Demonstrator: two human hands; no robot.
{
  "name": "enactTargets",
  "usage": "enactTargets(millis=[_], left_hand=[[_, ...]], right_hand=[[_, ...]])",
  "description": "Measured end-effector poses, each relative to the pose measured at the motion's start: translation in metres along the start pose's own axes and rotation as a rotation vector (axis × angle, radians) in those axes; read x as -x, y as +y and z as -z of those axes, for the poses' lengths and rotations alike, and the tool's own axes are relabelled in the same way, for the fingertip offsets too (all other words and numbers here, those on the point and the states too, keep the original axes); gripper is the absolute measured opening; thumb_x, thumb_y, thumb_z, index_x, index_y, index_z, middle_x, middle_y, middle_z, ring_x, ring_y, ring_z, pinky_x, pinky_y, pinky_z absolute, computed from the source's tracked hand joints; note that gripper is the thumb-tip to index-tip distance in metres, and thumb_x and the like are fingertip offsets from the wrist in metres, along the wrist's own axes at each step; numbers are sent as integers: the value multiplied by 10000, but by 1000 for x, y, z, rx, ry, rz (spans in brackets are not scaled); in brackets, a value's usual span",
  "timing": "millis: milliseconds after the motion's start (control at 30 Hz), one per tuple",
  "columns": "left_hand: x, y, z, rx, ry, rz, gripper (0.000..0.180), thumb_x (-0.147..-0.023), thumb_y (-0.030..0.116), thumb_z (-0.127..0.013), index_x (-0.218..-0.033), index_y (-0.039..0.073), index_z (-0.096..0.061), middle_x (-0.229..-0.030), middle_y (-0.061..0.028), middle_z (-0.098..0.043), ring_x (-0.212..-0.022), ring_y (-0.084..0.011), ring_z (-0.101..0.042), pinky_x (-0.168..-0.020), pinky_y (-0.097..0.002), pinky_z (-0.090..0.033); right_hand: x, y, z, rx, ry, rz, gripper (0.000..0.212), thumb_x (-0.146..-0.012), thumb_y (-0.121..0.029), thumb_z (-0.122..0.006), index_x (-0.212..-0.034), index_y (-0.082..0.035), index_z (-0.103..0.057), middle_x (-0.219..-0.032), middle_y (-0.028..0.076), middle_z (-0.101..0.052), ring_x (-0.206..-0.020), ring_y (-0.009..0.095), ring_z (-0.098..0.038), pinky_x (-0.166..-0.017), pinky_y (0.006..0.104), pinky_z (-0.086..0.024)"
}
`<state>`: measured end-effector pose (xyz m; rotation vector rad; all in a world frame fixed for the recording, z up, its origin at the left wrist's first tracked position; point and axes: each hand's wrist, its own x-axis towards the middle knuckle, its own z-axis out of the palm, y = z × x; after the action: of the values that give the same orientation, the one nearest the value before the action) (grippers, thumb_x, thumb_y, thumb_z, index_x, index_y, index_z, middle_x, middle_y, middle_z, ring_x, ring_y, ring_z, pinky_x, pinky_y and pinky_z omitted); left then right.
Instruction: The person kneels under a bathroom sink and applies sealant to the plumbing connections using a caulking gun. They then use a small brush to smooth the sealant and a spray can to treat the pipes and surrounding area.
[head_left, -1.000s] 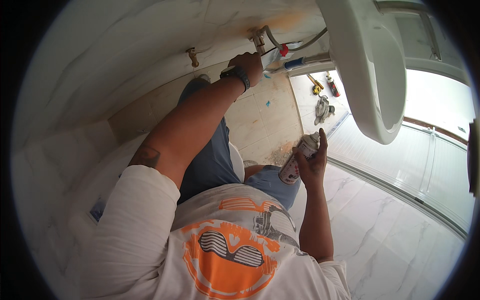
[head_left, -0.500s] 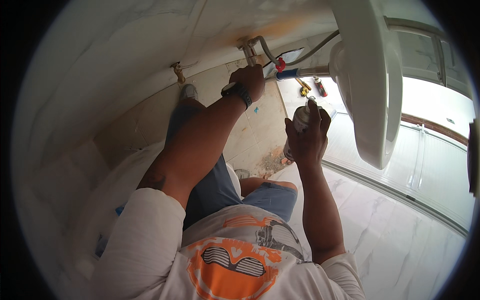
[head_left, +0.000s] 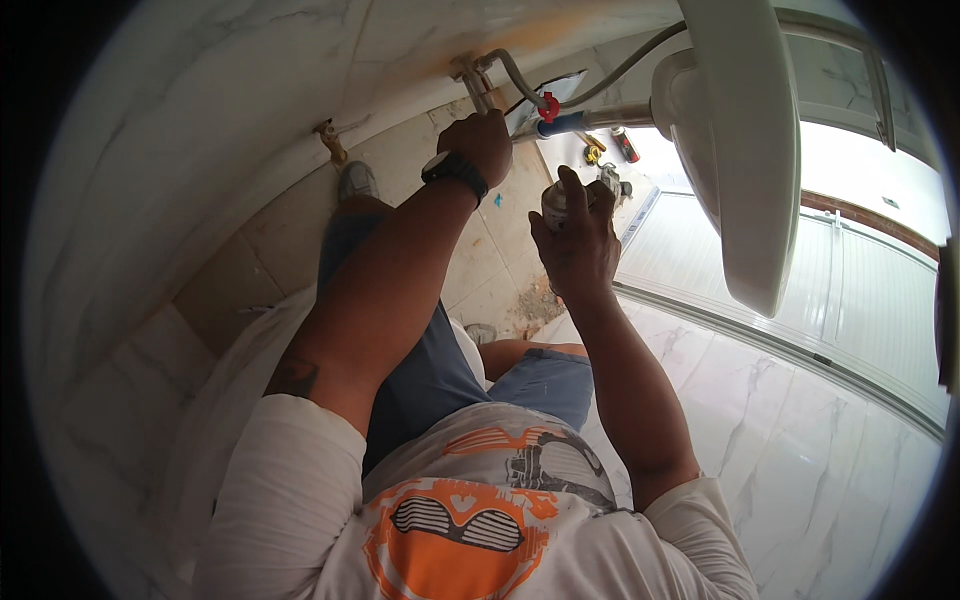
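My left hand (head_left: 480, 148), with a dark watch on the wrist, is closed around the lower end of a chrome pipe (head_left: 478, 92) that comes from the wall. In my right hand (head_left: 585, 250) is a spray can (head_left: 553, 207), held upright with the index finger over its top. The can is to the right of the pipe and apart from it. A grey flexible hose (head_left: 518, 80) curves from the pipe's wall fitting towards the basin. Just right of my left hand are a red valve handle (head_left: 548, 107) and a blue-wrapped pipe end (head_left: 562, 124).
A white washbasin (head_left: 750, 150) hangs at the upper right. On the left a brass valve (head_left: 331, 142) sticks out from the wall. A yellow tape measure (head_left: 592, 154) and a red-and-black can (head_left: 626, 146) lie beyond my right hand. Ribbed sliding panels (head_left: 790, 255) stand at the right.
My right hand has moved left and slightly up with the spray can, closer to my left hand. The whole view has shifted a little; my left hand keeps its hold on the pipe.
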<state>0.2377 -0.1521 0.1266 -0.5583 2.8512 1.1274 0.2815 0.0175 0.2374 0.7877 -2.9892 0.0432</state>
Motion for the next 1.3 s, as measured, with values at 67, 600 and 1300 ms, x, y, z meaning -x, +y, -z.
enactTargets(millis=[67,600,1300], left_hand=[[-1,-2,-5,15,-5,0,261,-904,182,-606,-1136,68,-645,-934,-186,-743,-874,-342,-748,-777,-490,-602],[-1,6,0,-34,-76,16,237,-951,179,-562,-1120,52,-669,-1034,-169,-747,-947,-336,-753,-823,-479,-605],[-2,6,2,18,-101,12,248,-963,179,-537,-1118,47,-680,-1107,-169,-737,-997,-332,-747,-856,-452,-598]], right_hand=[[1,-3,8,-5,-28,1,719,-798,-278,-821,-1432,-262,-482,-1276,173,-461,-1112,397,-623,-782,521,-584],[-19,-26,13,79,-4,4,669,-845,-266,-774,-1433,-248,-454,-1252,189,-464,-1071,393,-655,-783,515,-587],[-52,-34,1,177,-175,-65,719,-830,-287,-782,-1469,-276,-455,-1260,193,-503,-1094,405,-666,-862,526,-572]])
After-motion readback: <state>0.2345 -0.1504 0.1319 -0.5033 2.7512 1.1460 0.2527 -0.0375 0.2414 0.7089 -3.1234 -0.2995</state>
